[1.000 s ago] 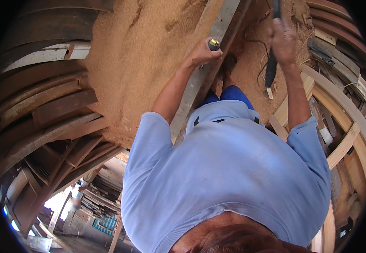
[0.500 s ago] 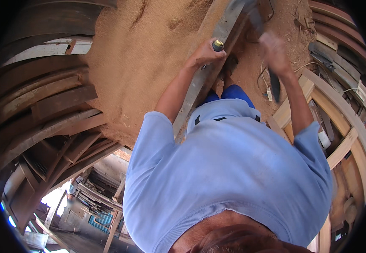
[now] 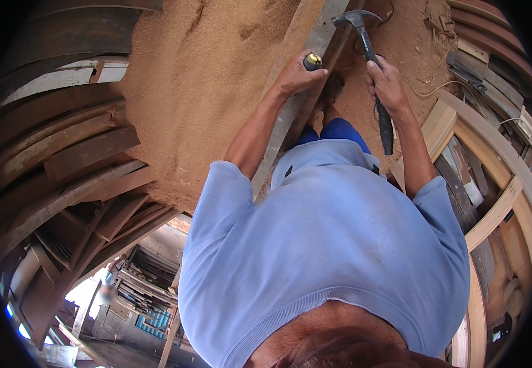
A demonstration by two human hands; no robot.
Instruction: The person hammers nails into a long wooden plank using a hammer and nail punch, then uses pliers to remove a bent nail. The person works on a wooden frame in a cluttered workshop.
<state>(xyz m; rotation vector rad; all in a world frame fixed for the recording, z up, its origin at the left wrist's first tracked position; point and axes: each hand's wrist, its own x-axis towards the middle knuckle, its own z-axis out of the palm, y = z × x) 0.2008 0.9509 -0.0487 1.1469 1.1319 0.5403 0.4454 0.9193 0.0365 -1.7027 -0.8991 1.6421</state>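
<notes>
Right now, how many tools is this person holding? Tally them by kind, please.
Hammer, in the right hand: 1
Tool with a dark, yellow-topped handle, in the left hand, exact type unclear: 1
Total: 2

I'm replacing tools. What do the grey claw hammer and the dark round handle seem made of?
Grey claw hammer: head likely steel, metallic sheen; grip possibly rubber, matte black. Dark round handle: perhaps plastic, seemingly smooth; its shiny yellow end could be brass.
</notes>
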